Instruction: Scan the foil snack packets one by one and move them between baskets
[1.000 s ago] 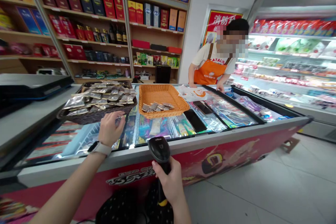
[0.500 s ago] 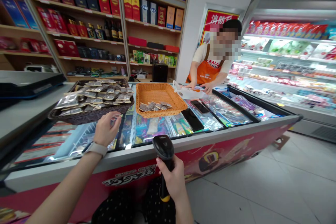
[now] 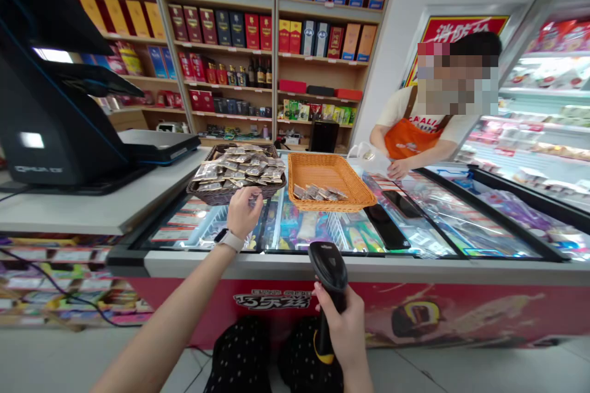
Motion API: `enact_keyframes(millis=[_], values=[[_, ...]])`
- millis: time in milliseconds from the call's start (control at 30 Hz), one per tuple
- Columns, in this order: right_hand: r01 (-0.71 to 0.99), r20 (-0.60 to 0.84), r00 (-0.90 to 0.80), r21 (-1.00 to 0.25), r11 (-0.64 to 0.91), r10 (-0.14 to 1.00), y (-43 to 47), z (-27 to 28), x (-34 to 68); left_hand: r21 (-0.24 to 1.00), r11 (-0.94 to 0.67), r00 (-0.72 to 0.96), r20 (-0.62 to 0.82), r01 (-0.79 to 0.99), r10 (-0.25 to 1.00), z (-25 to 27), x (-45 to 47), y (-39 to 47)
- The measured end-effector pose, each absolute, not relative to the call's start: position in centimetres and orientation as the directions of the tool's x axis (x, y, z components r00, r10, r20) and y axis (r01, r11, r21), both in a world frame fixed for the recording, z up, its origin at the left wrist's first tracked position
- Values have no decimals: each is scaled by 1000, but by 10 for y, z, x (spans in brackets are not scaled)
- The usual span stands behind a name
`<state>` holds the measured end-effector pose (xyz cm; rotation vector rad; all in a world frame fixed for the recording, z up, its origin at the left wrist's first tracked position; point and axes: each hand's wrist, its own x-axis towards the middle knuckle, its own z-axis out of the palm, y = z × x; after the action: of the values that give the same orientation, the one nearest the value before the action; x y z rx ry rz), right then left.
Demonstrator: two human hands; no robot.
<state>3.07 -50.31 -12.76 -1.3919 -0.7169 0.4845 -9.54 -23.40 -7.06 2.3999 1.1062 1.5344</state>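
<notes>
My right hand (image 3: 345,313) is wrapped round the handle of a black barcode scanner (image 3: 328,267), which has a yellow patch low on its grip. The scanner head points forward, over the freezer's front edge. My left hand (image 3: 244,212), with a watch on the wrist, hovers at the front of a dark woven basket (image 3: 216,198). Its fingers are loosely curved and apart, and I see nothing in them. That basket is heaped with small clear packets (image 3: 239,166). To its right, an orange-brown wicker basket (image 3: 332,163) holds several similar packets (image 3: 318,193) near its front.
Both baskets stand on a glass-topped chest freezer (image 3: 286,264). Two phones, one nearer (image 3: 386,227) and one farther (image 3: 402,203), lie on the glass. Across it, a person in an orange apron (image 3: 410,138) handles a white plastic bag (image 3: 369,158). A checkout machine (image 3: 59,123) stands left.
The view has swung left, bringing the checkout machine into sight. My left hand has stayed close to the dark basket's front. The scanner remains in my right hand.
</notes>
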Motion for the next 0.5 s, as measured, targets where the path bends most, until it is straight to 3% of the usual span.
enact_keyframes(millis=[133, 333, 400, 500], values=[[108, 175, 688, -984, 138, 704, -503, -125, 27, 389, -598, 237, 664, 701, 709, -32, -84, -215], [130, 190, 685, -982, 139, 703, -505, -121, 23, 304, -347, 249, 318, 887, 915, 5, -30, -176], [141, 202, 682, -979, 145, 703, -506, -119, 23, 282, -317, 239, 278, 906, 930, 5, -16, -167], [145, 216, 684, -976, 160, 697, -506, -119, 24, 299, -365, 264, 330, 882, 906, 0, -7, -155]])
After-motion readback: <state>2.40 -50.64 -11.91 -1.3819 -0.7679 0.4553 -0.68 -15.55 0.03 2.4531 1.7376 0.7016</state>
